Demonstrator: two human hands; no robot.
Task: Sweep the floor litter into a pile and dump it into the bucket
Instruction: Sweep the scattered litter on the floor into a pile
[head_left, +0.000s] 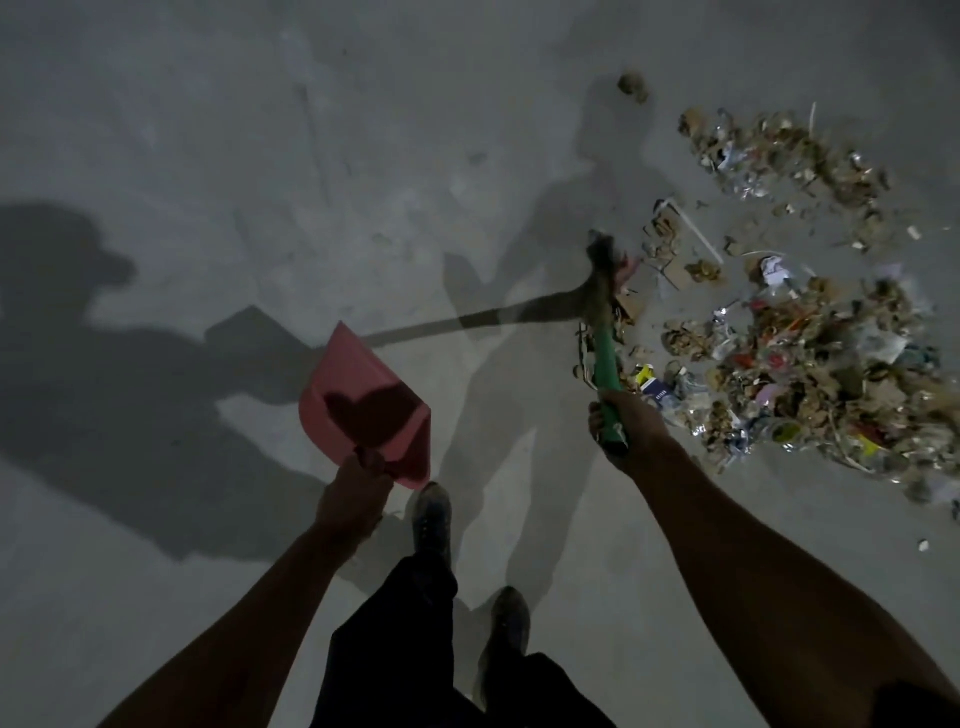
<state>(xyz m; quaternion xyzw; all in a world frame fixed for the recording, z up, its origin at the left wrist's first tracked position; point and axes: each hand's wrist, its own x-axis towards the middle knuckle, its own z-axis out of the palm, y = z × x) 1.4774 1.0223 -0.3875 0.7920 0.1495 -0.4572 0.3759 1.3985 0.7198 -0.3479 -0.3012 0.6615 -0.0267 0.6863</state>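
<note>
Most of the mixed paper and plastic floor litter already lies in a loose pile on the grey concrete floor. The right hand grips a green-handled broom at its edge; the left hand holds a pink plastic dustpan, not yet filled. No bucket is visible, so I judge that scooping and dumping remain.

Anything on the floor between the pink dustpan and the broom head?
Head view: bare concrete floor, only shadows, between the dustpan and the broom head.

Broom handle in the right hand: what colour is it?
Green, seen in the head view: the broom handle gripped by the right hand.
</note>
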